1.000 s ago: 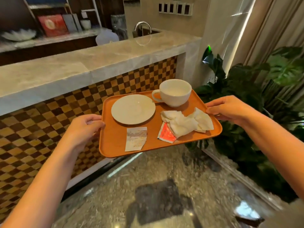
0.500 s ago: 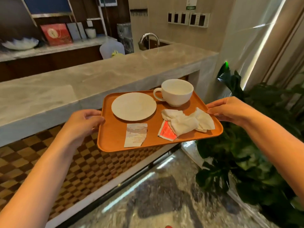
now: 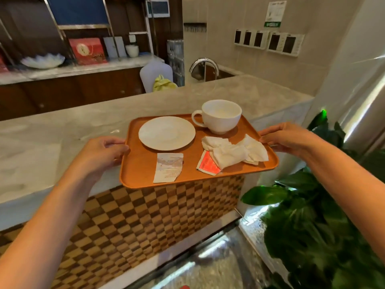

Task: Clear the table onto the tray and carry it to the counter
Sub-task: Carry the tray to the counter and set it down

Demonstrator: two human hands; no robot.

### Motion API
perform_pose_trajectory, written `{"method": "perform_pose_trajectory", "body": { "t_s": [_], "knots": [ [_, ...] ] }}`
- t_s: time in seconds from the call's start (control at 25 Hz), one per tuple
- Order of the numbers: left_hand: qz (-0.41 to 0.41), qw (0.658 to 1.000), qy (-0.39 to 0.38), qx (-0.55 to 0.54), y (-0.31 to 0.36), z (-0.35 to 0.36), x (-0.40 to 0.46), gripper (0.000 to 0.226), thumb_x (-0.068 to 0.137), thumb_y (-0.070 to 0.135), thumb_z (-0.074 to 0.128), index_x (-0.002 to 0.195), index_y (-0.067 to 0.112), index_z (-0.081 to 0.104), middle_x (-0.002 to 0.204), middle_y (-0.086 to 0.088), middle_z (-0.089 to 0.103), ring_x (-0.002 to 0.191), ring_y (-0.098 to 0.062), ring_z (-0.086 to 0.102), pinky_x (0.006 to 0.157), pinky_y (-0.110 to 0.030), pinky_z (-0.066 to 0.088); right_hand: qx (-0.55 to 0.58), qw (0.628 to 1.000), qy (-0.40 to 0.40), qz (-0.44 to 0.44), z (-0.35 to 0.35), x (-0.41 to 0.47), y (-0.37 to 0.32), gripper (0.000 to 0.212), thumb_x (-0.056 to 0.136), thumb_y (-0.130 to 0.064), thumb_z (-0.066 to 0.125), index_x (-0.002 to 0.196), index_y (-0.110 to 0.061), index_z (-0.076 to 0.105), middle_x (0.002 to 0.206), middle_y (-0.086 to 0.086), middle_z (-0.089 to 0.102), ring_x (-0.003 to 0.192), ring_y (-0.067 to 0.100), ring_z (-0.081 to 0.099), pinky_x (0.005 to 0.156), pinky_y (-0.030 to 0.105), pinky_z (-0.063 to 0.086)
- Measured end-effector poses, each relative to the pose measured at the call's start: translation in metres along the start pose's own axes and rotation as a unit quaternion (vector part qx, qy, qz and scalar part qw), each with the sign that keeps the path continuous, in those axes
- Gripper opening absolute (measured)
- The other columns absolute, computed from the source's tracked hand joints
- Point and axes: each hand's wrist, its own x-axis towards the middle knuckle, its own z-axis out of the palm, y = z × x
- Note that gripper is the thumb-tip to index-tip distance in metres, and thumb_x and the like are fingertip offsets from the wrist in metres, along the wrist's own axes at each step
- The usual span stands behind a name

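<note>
Tray (image 3: 143,174) raised since before, now partly above counter (image 3: 62,130), both hands (image 3: 100,152) (image 3: 289,138) clasped on its side rims

1. A pale marble counter (image 3: 87,122) ran across the room, its front (image 3: 145,217) clad in brown and tan checks.
2. Behind it a curved chrome tap (image 3: 203,64) rose near a beige tiled wall (image 3: 229,21).
3. Dark wooden shelving (image 3: 83,28) held a red box (image 3: 87,51) and a white bowl (image 3: 42,61).
4. Leafy green plants (image 3: 312,226) stood at the right over a glossy speckled stone floor (image 3: 208,265).
</note>
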Motion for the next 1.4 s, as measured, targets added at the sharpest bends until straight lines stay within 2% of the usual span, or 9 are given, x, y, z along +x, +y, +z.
{"method": "perform_pose_trajectory", "body": {
  "t_s": [0.2,0.44,0.52,0.68,0.8,0.92,1.08,1.24,1.4],
  "knots": [
    [-0.014,1.0,0.006,-0.003,0.007,0.023,0.088,0.016,0.086,-0.001,0.056,0.08,0.012,0.063,0.077,-0.007,0.061,0.07,-0.017,0.059,0.06,-0.027,0.045,-0.003,1.0,0.02,-0.005,0.004,0.09,-0.021,0.021,0.08,0.009,0.061,0.099,0.002,0.066,0.046,0.0,0.065,0.034,0.001,0.058,0.04,0.013,0.051],
    [-0.052,0.998,0.02,0.009,0.022,0.062,0.178,0.011,0.087,0.001,0.057,0.094,0.008,0.061,0.08,-0.007,0.06,0.071,-0.016,0.057,0.051,-0.023,0.047,0.011,1.0,0.023,0.002,0.001,0.185,-0.04,0.012,0.078,0.007,0.065,0.086,-0.001,0.068,0.073,0.013,0.062,0.062,0.017,0.059,0.042,0.014,0.054],
    [-0.062,0.998,0.029,0.013,0.022,0.078,0.2,0.008,0.088,0.002,0.056,0.093,0.008,0.061,0.083,-0.006,0.06,0.076,-0.018,0.057,0.058,-0.026,0.047,-0.008,1.0,0.019,0.003,-0.001,0.215,-0.045,0.015,0.08,0.005,0.064,0.076,-0.009,0.068,0.073,0.007,0.062,0.066,0.015,0.059,0.044,0.018,0.054],
    [-0.089,0.994,0.064,0.021,0.017,0.107,0.231,0.006,0.088,0.006,0.057,0.089,0.01,0.061,0.088,-0.006,0.06,0.085,-0.023,0.057,0.074,-0.036,0.048,-0.042,0.999,-0.013,-0.006,-0.002,0.271,-0.053,0.011,0.081,0.004,0.062,0.087,-0.003,0.069,0.075,0.003,0.063,0.067,0.011,0.059,0.043,0.015,0.052],
    [-0.102,0.991,0.081,0.039,0.008,0.121,0.249,0.018,0.088,0.007,0.057,0.075,0.019,0.06,0.083,-0.003,0.061,0.079,-0.019,0.058,0.065,-0.032,0.047,-0.07,0.997,-0.024,-0.014,0.002,0.305,-0.053,0.015,0.082,0.004,0.062,0.095,0.001,0.069,0.076,0.005,0.063,0.063,0.012,0.057,0.044,0.016,0.053],
    [-0.111,0.986,0.104,0.062,0.003,0.132,0.268,0.025,0.089,0.01,0.057,0.069,0.025,0.057,0.077,0.003,0.058,0.073,-0.013,0.055,0.06,-0.029,0.044,-0.098,0.995,-0.027,-0.006,0.008,0.333,-0.056,0.019,0.083,0.001,0.062,0.101,0.001,0.068,0.088,0.009,0.064,0.067,0.015,0.057,0.063,0.025,0.052],
    [-0.112,0.984,0.106,0.09,0.002,0.143,0.294,0.022,0.088,0.008,0.058,0.069,0.02,0.059,0.071,0.003,0.059,0.065,-0.011,0.056,0.048,-0.022,0.041,-0.102,0.994,-0.025,0.01,0.016,0.361,-0.062,0.018,0.085,0.0,0.061,0.102,-0.002,0.068,0.074,0.0,0.058,0.063,0.009,0.055,0.039,0.013,0.046],
    [-0.109,0.982,0.129,0.085,-0.006,0.148,0.311,0.019,0.085,0.006,0.062,0.074,0.021,0.061,0.065,0.006,0.058,0.057,-0.007,0.056,0.036,-0.015,0.039,-0.113,0.993,-0.015,-0.01,0.021,0.382,-0.066,0.021,0.085,0.002,0.06,0.105,-0.001,0.066,0.075,0.001,0.057,0.063,0.008,0.052,0.032,0.009,0.042],
    [-0.118,0.977,0.135,0.114,-0.019,0.15,0.323,0.013,0.085,0.009,0.063,0.093,0.015,0.069,0.064,0.01,0.057,0.056,-0.007,0.056,0.038,-0.016,0.038,-0.149,0.988,-0.017,-0.034,0.023,0.398,-0.063,0.022,0.084,0.0,0.062,0.104,-0.003,0.068,0.086,0.004,0.061,0.065,0.008,0.053,0.045,0.016,0.042]
  ]
}}
